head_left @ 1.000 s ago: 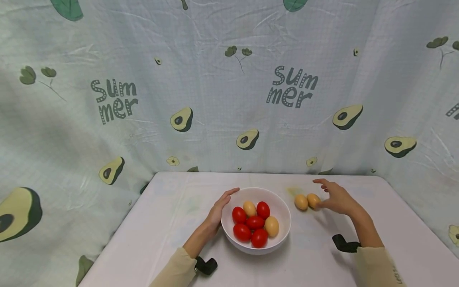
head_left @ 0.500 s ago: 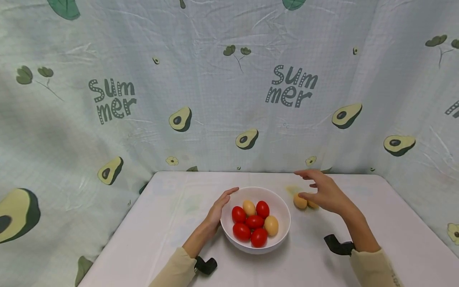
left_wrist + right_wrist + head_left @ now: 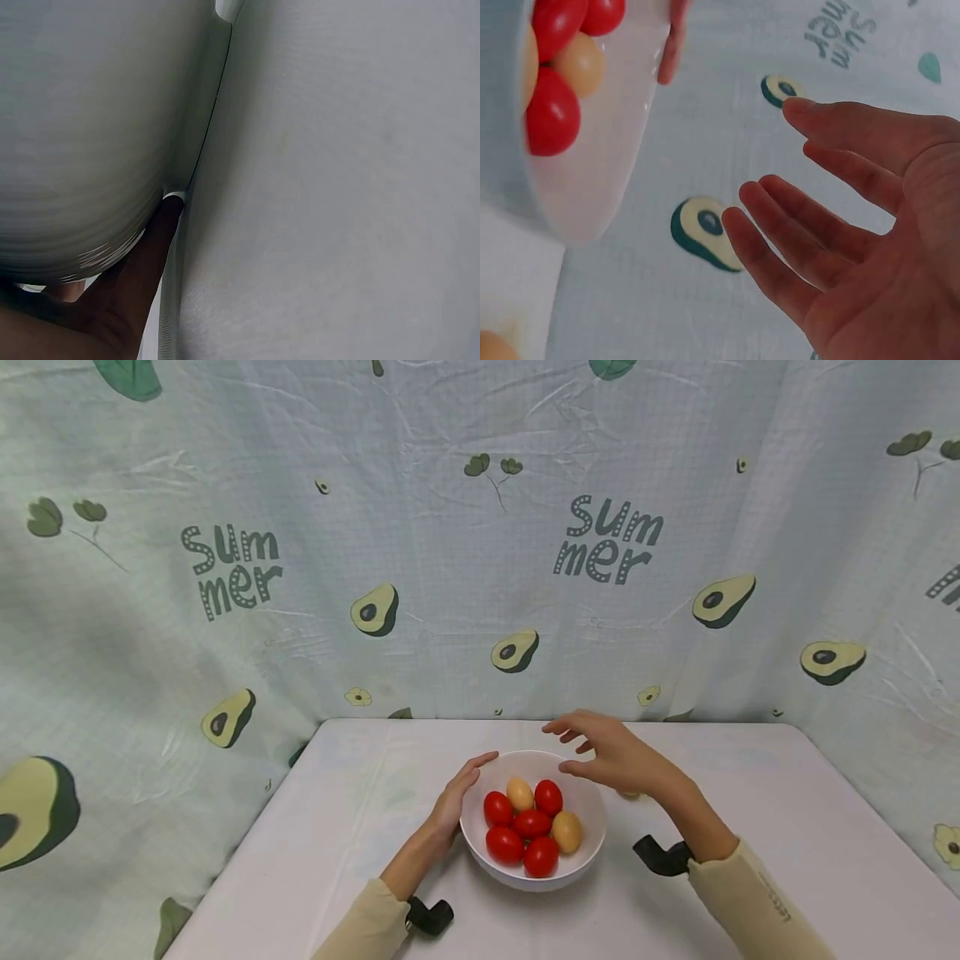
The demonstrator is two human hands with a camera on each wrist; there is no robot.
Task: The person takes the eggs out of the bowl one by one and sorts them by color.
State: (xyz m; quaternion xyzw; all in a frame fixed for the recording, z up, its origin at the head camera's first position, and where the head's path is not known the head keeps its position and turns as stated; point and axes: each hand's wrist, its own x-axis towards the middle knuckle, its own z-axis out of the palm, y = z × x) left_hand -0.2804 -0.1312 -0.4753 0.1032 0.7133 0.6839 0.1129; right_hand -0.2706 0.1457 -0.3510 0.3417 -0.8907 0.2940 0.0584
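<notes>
A white bowl (image 3: 597,839) holds several red egg-shaped pieces (image 3: 506,845) and two yellow ones (image 3: 567,832), all like plum tomatoes. My left hand (image 3: 448,806) rests against the bowl's left side, its fingers extended along the outer wall. The left wrist view shows a digit (image 3: 154,262) reaching low beside the bowl wall. My right hand (image 3: 611,752) hovers over the bowl's right back rim with fingers spread and nothing between them. Right of the bowl, a yellow piece (image 3: 632,796) lies on the table, mostly hidden behind my right hand; it also shows in the right wrist view (image 3: 493,349).
The white table (image 3: 360,827) extends to both sides of the bowl. Behind it hangs a pale curtain (image 3: 442,568) printed with avocados and lettering. A black wrist mount (image 3: 431,917) sits on my left wrist, and another (image 3: 663,856) on my right.
My right hand has moved left, from beside the two yellow pieces on the table to above the bowl's right rim, now covering most of them from view. My left hand stays at the bowl.
</notes>
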